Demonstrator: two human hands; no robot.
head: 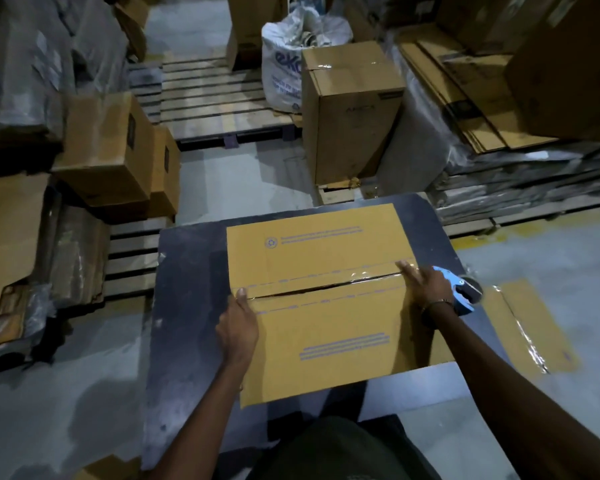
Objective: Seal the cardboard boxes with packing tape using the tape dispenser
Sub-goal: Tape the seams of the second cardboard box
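A closed cardboard box lies on a dark table right in front of me. Its centre seam runs left to right, and shiny packing tape covers the right part of it. My left hand holds the box's left edge, thumb on top at the seam's end, fingers hidden down the side. The straight fingers of my right hand press on the tape at the seam's right end. A blue tape dispenser sits just behind that hand at the box's right edge; whether the hand holds it is hidden.
A taped cardboard piece lies on the floor to the right. A tall sealed box and a white sack stand behind the table near a wooden pallet. Boxes and wrapped stacks crowd the left and right.
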